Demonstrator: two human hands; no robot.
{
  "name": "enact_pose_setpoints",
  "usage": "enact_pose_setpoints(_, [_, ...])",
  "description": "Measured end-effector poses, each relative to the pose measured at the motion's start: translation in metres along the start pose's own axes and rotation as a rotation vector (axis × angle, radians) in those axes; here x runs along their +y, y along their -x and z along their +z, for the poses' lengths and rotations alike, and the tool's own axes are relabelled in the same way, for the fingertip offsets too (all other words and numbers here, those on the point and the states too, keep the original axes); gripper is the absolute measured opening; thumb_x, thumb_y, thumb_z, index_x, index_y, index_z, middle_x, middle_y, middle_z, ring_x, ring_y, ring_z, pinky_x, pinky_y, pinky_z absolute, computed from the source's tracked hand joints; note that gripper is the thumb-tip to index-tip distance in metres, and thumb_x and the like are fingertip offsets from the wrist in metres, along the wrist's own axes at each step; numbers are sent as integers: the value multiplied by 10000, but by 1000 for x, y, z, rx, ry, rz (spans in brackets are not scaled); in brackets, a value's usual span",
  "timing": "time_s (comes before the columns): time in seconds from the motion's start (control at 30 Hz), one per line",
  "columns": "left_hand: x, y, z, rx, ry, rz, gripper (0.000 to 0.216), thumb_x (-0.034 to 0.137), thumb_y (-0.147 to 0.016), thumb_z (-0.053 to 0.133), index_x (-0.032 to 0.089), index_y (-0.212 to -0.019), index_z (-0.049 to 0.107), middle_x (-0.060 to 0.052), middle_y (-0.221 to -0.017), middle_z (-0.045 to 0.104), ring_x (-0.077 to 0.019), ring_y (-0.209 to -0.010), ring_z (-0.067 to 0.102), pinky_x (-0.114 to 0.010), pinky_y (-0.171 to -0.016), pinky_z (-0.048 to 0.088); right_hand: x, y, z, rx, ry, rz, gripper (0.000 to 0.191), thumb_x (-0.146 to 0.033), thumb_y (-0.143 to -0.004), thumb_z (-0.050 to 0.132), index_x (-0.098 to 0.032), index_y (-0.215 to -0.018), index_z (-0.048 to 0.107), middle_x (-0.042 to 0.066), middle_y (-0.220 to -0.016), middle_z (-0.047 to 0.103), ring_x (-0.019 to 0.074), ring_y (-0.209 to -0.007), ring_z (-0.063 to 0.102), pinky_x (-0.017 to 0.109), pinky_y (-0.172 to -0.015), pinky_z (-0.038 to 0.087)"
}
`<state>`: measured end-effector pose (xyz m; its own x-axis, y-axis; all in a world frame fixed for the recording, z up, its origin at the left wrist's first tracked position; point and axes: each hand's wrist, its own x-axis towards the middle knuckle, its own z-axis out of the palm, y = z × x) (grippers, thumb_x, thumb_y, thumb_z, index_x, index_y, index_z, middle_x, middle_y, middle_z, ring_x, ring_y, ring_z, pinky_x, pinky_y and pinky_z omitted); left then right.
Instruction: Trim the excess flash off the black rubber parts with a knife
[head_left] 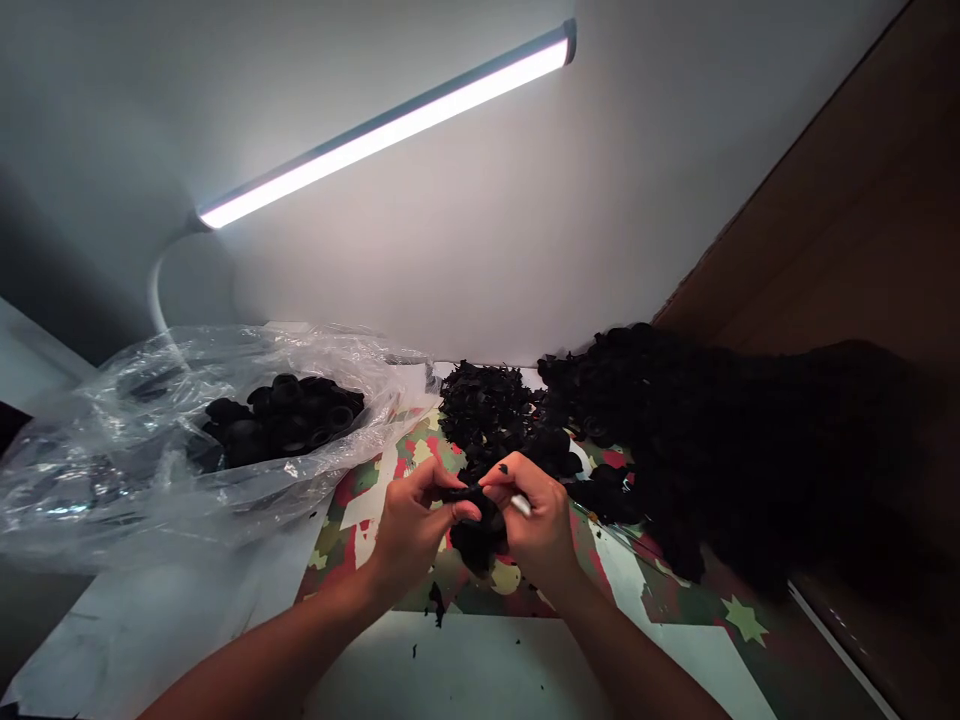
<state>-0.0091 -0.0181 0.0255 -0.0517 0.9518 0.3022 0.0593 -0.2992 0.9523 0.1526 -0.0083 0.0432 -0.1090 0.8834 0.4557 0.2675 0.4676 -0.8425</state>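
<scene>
My left hand point(409, 525) and my right hand point(536, 525) meet over the table, both pinched on one small black rubber piece point(474, 535) held between them. A small whitish tool tip point(521, 505) shows in my right fingers. Just behind the hands lies a heap of black scraps point(487, 405). A large pile of black rubber parts point(712, 430) spreads to the right.
A clear plastic bag point(150, 450) holding black ring-shaped parts point(281, 415) lies at the left. A patterned sheet point(375, 495) covers the table. A lit tube lamp point(382, 125) hangs above. A brown cardboard wall point(847, 230) stands at right.
</scene>
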Motion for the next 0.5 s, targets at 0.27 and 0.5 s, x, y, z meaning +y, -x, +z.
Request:
enact_pose_setpoints(0.27, [-5,-1,-3,54,-352,807,146,156,-831,775,211,-847,641,-26,-841,741,-162,-730,695,-293,-681,583,5,2,13,-8,-313,302,119,-208,-825,584,-196,-712,551,-23,-678,532,131,-628,490,232,-584,385])
enact_pose_setpoints(0.5, [-2,-7,-7,129,-128,523,205,165,-818,788,202,-764,594,-36,-820,758,-186,-740,719,-299,-650,575,7,4,2,-106,13,28,176,-190,-919,525,-201,-744,536,-22,-687,564,120,-597,486,233,-568,365])
